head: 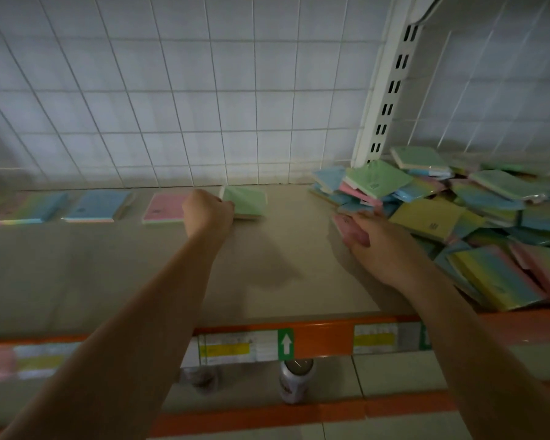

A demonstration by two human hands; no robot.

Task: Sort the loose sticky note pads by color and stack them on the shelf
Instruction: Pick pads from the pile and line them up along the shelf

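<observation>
The left hand [207, 211] has its grip curled on the near-left edge of a square green sticky note pad [245, 201], which lies flat near the shelf's back edge. The right hand [380, 246] pinches a pink sticky note pad [346, 227] at the edge of a loose heap of pastel pads [477, 217] filling the shelf's right end. Left of the green pad, along the back edge, lie a pink pad [164, 208] and two blue pads [99, 205]. Small print on the pads is unreadable. The beige shelf board [267, 265] carries an orange front rail [324, 339] with blurred price labels and a green arrow tag [285, 344]. A white wire grid [188, 106] backs it.
</observation>
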